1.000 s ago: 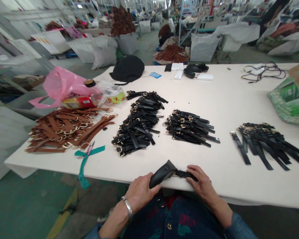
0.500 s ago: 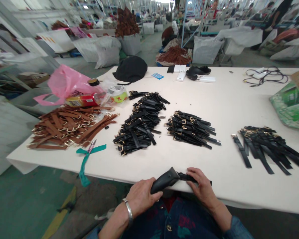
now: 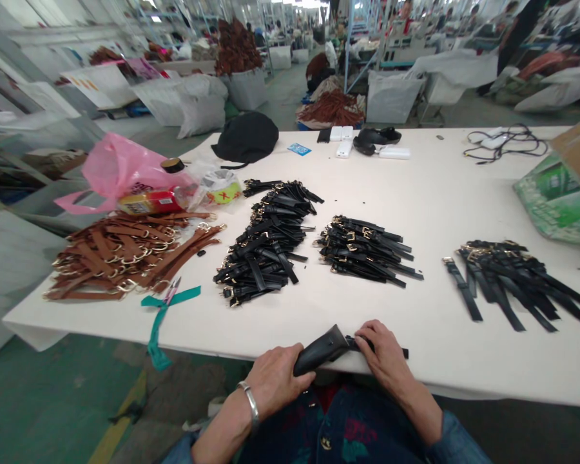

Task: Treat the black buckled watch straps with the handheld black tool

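Observation:
My left hand (image 3: 279, 375), with a silver bangle on its wrist, is wrapped round a black handheld tool (image 3: 320, 351) with a flared head, shaped like a hair clipper. The head points right, toward a black strap (image 3: 405, 354) near the table's front edge. Bent over this strap, the fingers of my right hand (image 3: 381, 353) press it close to the tool's head and hide much of it. Beyond my hands lie black buckled straps in a long pile (image 3: 265, 241), a middle pile (image 3: 366, 250) and a right pile (image 3: 515, 277).
Brown straps with metal rings (image 3: 116, 251) cover the table's left end. Scissors with teal ribbon (image 3: 171, 298) lie near the front edge. Behind are a pink bag (image 3: 118, 169), a black cap (image 3: 247, 138), white blocks (image 3: 344, 149) and cables (image 3: 505, 147). A green bag (image 3: 555, 193) stands at right.
My right hand has shifted slightly left along the strap, nearer the tool's head, and its fingers have closed down more. My left hand keeps its hold. The camera view has turned a little.

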`<act>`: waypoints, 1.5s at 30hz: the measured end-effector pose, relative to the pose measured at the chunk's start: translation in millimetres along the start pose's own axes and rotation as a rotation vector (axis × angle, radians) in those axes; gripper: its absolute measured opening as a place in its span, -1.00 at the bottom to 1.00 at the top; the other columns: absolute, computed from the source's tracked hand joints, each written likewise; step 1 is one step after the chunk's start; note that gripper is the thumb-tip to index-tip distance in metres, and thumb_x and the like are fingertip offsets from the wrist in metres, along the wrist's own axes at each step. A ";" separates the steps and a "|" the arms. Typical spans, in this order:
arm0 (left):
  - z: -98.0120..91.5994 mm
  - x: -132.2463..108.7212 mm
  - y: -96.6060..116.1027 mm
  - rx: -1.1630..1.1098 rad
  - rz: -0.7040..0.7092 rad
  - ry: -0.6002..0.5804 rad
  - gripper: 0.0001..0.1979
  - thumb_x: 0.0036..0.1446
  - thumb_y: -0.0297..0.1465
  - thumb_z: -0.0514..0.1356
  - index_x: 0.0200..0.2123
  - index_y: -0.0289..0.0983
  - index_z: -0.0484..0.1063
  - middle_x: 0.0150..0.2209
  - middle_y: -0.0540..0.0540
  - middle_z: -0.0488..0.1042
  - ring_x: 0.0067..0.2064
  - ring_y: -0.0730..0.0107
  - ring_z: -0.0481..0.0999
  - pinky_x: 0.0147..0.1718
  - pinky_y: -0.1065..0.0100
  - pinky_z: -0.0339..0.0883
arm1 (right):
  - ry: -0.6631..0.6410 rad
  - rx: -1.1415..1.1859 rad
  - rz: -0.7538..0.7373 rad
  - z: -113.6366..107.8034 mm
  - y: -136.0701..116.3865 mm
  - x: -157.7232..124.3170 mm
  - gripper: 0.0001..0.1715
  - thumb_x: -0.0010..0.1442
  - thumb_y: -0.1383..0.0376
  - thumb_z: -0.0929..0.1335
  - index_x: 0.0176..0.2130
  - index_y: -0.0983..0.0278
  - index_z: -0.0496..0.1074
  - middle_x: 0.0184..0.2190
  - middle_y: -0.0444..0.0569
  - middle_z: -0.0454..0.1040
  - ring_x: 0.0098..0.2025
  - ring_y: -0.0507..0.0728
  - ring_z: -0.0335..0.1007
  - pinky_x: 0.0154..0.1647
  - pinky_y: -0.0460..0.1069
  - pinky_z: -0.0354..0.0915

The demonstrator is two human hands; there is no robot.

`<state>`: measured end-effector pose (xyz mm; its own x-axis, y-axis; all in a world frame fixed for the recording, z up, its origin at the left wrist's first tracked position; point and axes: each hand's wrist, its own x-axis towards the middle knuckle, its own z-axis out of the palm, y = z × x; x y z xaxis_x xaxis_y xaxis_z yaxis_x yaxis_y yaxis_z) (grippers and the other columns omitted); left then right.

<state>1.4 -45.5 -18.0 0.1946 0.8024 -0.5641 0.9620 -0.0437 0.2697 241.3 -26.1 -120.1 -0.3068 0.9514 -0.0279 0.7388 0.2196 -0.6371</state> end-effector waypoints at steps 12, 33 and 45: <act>10.8 -4.4 -2.7 -0.026 -0.017 0.011 -0.70 0.01 -0.13 0.01 -0.25 -0.15 0.32 -0.37 -0.04 0.49 -0.31 0.31 0.46 -0.38 0.40 0.19 | -0.121 -0.281 0.069 -13.0 -18.2 25.4 -0.88 0.04 0.28 0.32 -0.50 0.22 0.42 -0.46 -0.05 0.40 -0.47 0.09 0.33 -0.42 -0.02 0.07; 6.9 -23.3 -4.7 -0.054 -0.068 -0.014 -0.65 0.02 -0.13 0.00 -0.14 -0.10 0.30 -0.27 -0.05 0.50 -0.19 0.25 0.44 -0.23 0.33 0.21 | 0.118 0.018 -0.247 6.6 -6.6 21.4 -0.94 0.06 0.39 0.29 -0.40 0.25 0.36 -0.43 -0.03 0.36 -0.31 0.14 0.23 -0.31 0.02 0.17; 16.7 -19.9 -7.7 -0.062 -0.068 -0.049 -0.64 0.00 -0.12 0.03 -0.13 -0.10 0.31 -0.29 -0.05 0.50 -0.21 0.28 0.44 -0.25 0.37 0.21 | 0.048 0.074 -0.350 8.6 2.2 10.4 -0.82 0.18 0.33 0.23 -0.36 0.21 0.42 -0.36 -0.02 0.45 -0.28 0.13 0.27 -0.23 0.08 0.22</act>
<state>-6.6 -71.1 -21.9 0.1397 0.7723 -0.6197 0.9600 0.0478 0.2760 234.6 -17.6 -128.4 -0.5035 0.8308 0.2371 0.5480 0.5193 -0.6557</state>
